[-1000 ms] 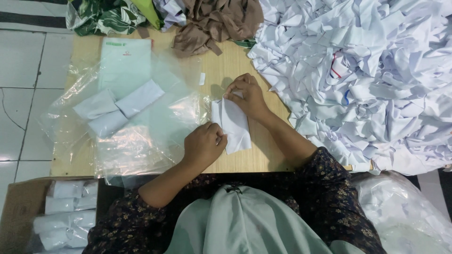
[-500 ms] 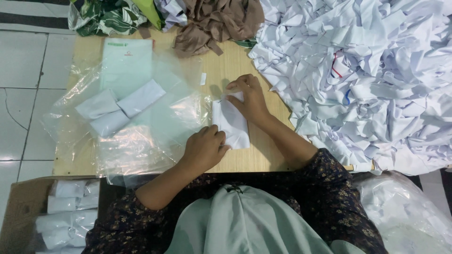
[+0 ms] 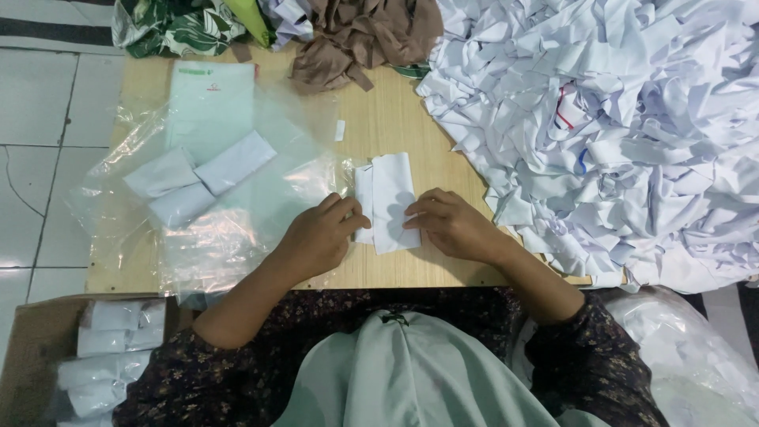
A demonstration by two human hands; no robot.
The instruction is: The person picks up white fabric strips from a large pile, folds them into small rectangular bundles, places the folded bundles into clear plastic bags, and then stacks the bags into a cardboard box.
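Note:
A folded white cloth piece (image 3: 387,192) lies flat on the wooden table (image 3: 379,126), near its front edge. My left hand (image 3: 320,233) presses on the cloth's left side with its fingertips. At the cloth's lower right edge, my right hand (image 3: 447,224) pinches it with fingers bent. To the right rises a big heap of white cloth pieces (image 3: 617,134). Left of my hands, a few folded white pieces (image 3: 198,178) rest on clear plastic bags (image 3: 213,229).
A pale green packet (image 3: 212,99) lies at the back left. Brown fabric (image 3: 356,35) and leaf-patterned fabric (image 3: 170,24) sit along the far edge. A cardboard box (image 3: 32,348) with several bagged white rolls stands on the floor at lower left. A plastic bag (image 3: 696,356) sits at lower right.
The cloth piece was tilted and held up between both hands; now it lies straight and flat. My right hand came down from its top to its lower right edge.

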